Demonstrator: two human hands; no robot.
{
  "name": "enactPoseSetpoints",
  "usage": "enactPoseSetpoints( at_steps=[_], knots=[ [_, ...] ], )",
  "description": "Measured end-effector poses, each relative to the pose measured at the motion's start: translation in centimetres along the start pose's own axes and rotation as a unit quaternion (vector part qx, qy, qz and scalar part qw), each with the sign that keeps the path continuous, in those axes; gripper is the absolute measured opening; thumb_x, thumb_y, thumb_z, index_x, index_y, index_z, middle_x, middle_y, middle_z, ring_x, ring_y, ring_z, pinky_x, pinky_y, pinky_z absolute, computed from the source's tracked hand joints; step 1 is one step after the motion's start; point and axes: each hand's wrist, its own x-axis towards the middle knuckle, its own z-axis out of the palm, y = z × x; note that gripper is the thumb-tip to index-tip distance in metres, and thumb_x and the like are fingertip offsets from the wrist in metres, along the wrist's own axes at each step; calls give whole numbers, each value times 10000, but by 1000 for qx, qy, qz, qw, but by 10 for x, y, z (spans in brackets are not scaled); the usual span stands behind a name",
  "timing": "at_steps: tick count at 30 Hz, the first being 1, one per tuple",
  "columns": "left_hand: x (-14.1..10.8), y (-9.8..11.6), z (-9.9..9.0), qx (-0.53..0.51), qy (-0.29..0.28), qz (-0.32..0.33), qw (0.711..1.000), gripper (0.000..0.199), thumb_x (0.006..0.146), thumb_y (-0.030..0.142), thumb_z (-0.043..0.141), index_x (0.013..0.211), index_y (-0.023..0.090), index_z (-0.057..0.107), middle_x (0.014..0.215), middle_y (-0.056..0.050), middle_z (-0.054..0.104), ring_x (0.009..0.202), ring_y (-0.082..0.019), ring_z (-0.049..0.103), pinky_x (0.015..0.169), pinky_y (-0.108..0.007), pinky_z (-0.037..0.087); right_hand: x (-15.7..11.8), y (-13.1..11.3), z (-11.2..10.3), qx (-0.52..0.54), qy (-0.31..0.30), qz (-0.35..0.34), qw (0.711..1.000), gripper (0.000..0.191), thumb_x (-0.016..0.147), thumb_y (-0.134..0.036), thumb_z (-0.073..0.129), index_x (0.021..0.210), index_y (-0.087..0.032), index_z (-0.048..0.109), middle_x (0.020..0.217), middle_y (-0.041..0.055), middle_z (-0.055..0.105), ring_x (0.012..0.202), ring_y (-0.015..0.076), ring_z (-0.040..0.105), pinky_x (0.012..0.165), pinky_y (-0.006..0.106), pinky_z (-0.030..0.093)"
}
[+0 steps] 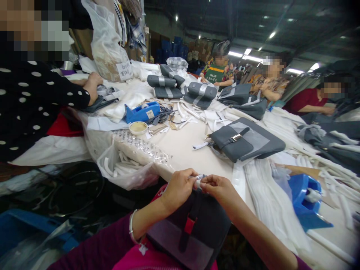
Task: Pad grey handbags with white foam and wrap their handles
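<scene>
A dark grey bag [205, 221] with a red-covered buckle [190, 225] rests on my lap. Above its top edge, a small piece of whitish wrapping [199, 180] sits between my hands. My left hand [177, 190], with a bangle at the wrist, pinches it from the left. From the right, the thumb and fingers of my right hand [219, 190] close on the same piece. What lies under the wrapping is hidden by my fingertips. On the table just beyond lies another grey bag [264, 139] with a metal buckle.
Blue tape dispensers stand on the table, one [143, 112] ahead and another [305, 198] at the right. White foam strips [270, 202] spread along the right side. A plastic bag of strips [126, 170] hangs at the edge. Co-workers sit around the table, one in polka dots [36, 101] close left.
</scene>
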Motion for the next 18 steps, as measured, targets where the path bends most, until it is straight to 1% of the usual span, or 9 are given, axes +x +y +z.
enactPoseSetpoints(
  at_steps=[2, 4, 5, 6, 8, 10, 12, 14, 18],
  knots=[
    [3, -1, 1, -107, -22, -49, 993, 133, 785, 159, 507, 787, 131, 637, 635, -2, 617, 592, -102, 539, 613, -214, 396, 0, 4, 1, 23, 23, -5, 999, 266, 584, -345, 672, 732, -202, 504, 577, -16, 591, 571, 154, 541, 573, 279, 361],
    [6, -1, 1, -205, -45, -98, 973, 139, 755, 194, 548, 822, 107, 632, 603, 3, 602, 464, -58, 425, 483, -188, 299, 1, 9, 3, 29, 41, -20, 999, 315, 573, -313, 671, 781, -216, 455, 551, -49, 565, 542, 142, 521, 554, 269, 350],
    [6, 0, 1, -246, -52, -117, 961, 169, 740, 213, 567, 843, 96, 630, 598, 2, 597, 429, -41, 372, 446, -182, 241, 1, 10, 4, 27, 46, -29, 998, 333, 578, -302, 667, 810, -217, 445, 540, -64, 550, 531, 134, 505, 546, 263, 342],
    [7, 0, 1, -280, -57, -132, 949, 199, 723, 226, 585, 856, 85, 629, 600, -2, 595, 410, -29, 337, 428, -180, 201, 2, 12, 4, 24, 49, -36, 998, 354, 588, -295, 663, 853, -216, 441, 534, -75, 540, 525, 130, 495, 541, 258, 335],
    [6, 2, 0, -334, -64, -152, 928, 237, 691, 231, 615, 862, 67, 623, 619, -15, 598, 397, -16, 329, 415, -175, 181, 2, 13, 6, 16, 53, -42, 998, 402, 619, -286, 647, 954, -211, 439, 524, -89, 529, 523, 132, 490, 536, 253, 332],
    [5, 4, -1, -374, -73, -171, 909, 254, 673, 223, 632, 863, 57, 614, 632, -21, 594, 385, -8, 335, 405, -170, 179, 3, 13, 6, 4, 60, -42, 997, 443, 633, -266, 635, 1027, -205, 443, 528, -87, 538, 537, 142, 509, 539, 252, 340],
    [4, 5, 0, -404, -84, -187, 892, 245, 668, 204, 634, 862, 58, 598, 630, -14, 583, 367, 2, 321, 392, -166, 166, 4, 12, 5, -20, 70, -47, 996, 440, 634, -237, 622, 1045, -200, 470, 557, -65, 577, 562, 151, 538, 546, 252, 353],
    [1, 5, 4, -422, -84, -208, 878, 261, 660, 170, 623, 897, 74, 574, 613, 4, 568, 355, 4, 311, 384, -162, 156, 7, 12, 5, -50, 79, -55, 994, 395, 630, -208, 606, 1013, -196, 513, 585, -42, 608, 572, 155, 556, 544, 251, 357],
    [-5, 7, 11, -441, -70, -244, 861, 427, 653, 137, 598, 1064, 131, 483, 577, 51, 539, 344, -8, 295, 384, -155, 151, 12, 13, 7, -108, 93, -71, 987, 256, 657, -211, 567, 912, -200, 584, 588, -27, 612, 559, 155, 553, 540, 255, 356]
  ],
)
